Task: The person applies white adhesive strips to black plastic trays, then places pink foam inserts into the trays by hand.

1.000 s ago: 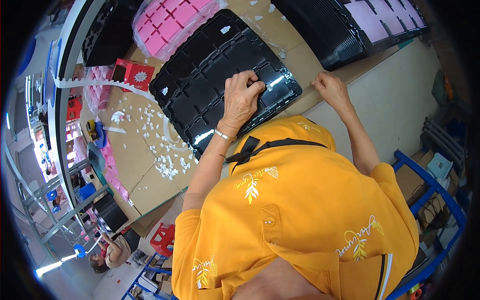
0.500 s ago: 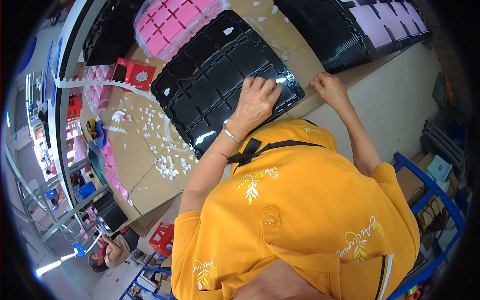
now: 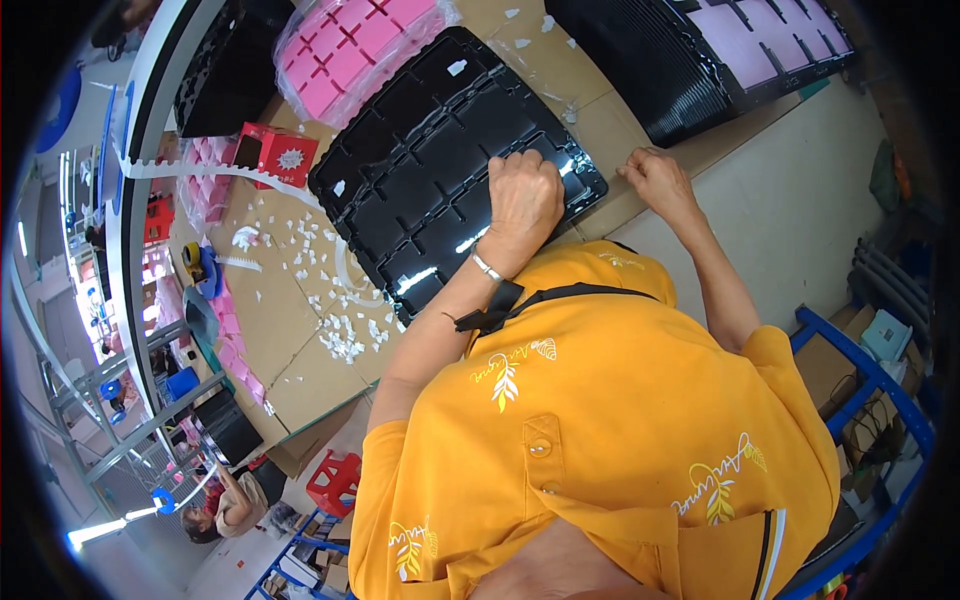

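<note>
A black plastic tray (image 3: 420, 150) with shallow moulded compartments lies on the brown cardboard-covered table (image 3: 300, 375) in front of me. Over its near right part, my left hand (image 3: 527, 197) is curled closed, knuckles up; what the fingers hold, if anything, is hidden. My right hand (image 3: 660, 182) is closed in a pinch just off the tray's right corner, beyond the table edge; anything in its fingertips is too small to make out. Small white pieces rest on the tray, including one scrap (image 3: 457, 68) near its far corner.
A stack of black trays (image 3: 650, 70) stands at the far right, pink-purple inserts on top. Wrapped pink foam (image 3: 340, 50) lies behind my tray. Left are a red box (image 3: 275, 155), a white toothed strip (image 3: 215, 172) and scattered white scraps (image 3: 345, 340). Another person (image 3: 235, 505) sits at lower left.
My left hand has turned, its fingers curling further into a fist over the tray. My right hand has stayed nearly in place. The whole view has shifted slightly.
</note>
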`<action>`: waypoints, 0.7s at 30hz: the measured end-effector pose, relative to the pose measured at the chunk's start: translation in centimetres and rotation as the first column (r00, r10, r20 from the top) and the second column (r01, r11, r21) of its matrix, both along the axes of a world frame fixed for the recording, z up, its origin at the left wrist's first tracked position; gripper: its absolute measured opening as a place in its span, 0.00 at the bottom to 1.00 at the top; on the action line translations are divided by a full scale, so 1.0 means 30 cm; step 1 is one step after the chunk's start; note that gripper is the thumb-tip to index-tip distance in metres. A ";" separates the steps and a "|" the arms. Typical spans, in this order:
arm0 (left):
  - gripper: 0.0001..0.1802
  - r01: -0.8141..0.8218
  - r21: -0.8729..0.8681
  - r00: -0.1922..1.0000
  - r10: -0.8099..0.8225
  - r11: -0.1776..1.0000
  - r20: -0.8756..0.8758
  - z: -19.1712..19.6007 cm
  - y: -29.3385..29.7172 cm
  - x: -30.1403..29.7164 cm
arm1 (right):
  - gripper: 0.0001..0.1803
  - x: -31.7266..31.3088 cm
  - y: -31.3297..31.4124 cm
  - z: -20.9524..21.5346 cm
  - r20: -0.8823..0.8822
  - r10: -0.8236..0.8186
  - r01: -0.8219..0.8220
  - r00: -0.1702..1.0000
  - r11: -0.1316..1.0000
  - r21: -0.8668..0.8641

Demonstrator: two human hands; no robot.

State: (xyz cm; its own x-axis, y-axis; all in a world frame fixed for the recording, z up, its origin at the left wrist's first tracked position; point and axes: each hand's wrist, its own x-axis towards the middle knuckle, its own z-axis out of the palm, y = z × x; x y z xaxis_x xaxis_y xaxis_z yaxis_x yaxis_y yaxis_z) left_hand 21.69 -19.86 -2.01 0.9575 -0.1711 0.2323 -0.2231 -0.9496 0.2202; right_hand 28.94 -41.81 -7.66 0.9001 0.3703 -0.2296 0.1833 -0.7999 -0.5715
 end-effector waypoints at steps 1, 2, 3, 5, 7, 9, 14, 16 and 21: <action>0.05 -0.030 0.011 0.999 0.030 1.000 -0.017 0.000 -0.005 0.003 | 0.14 0.000 -0.002 -0.003 0.002 0.003 -0.003 1.000 1.000 0.002; 0.05 -0.059 0.022 0.998 0.060 0.998 -0.035 0.000 -0.009 0.006 | 0.14 0.000 -0.005 -0.002 0.004 0.000 0.000 1.000 1.000 0.004; 0.05 -0.056 0.024 0.998 0.057 0.998 -0.033 0.004 -0.011 0.008 | 0.14 -0.001 -0.008 -0.002 0.001 -0.001 0.001 1.000 1.000 -0.005; 0.05 -0.081 0.015 0.996 0.082 0.997 -0.035 0.011 -0.014 0.012 | 0.14 -0.003 -0.014 -0.002 -0.003 -0.002 0.002 1.000 1.000 -0.013; 0.05 -0.096 0.014 0.995 0.096 0.995 -0.032 0.009 -0.012 0.007 | 0.14 -0.005 -0.020 -0.004 0.009 -0.003 0.003 1.000 1.000 0.004; 0.05 -0.112 0.013 0.993 0.113 0.994 -0.028 0.008 -0.005 0.001 | 0.14 -0.007 -0.019 0.001 0.006 -0.005 0.005 1.000 1.000 0.007; 0.05 -0.161 -0.091 0.987 0.160 0.983 -0.021 -0.006 0.048 -0.029 | 0.14 -0.010 -0.019 -0.001 0.002 -0.019 0.019 1.000 1.000 -0.002; 0.06 -0.174 -0.106 0.985 0.174 0.979 -0.015 0.012 0.054 -0.031 | 0.14 -0.008 -0.018 0.006 0.006 -0.010 0.010 1.000 1.000 -0.007; 0.11 -0.149 -0.117 0.985 0.137 0.982 -0.102 0.037 0.002 -0.014 | 0.15 0.001 0.000 0.003 0.006 0.009 -0.009 1.000 1.000 -0.002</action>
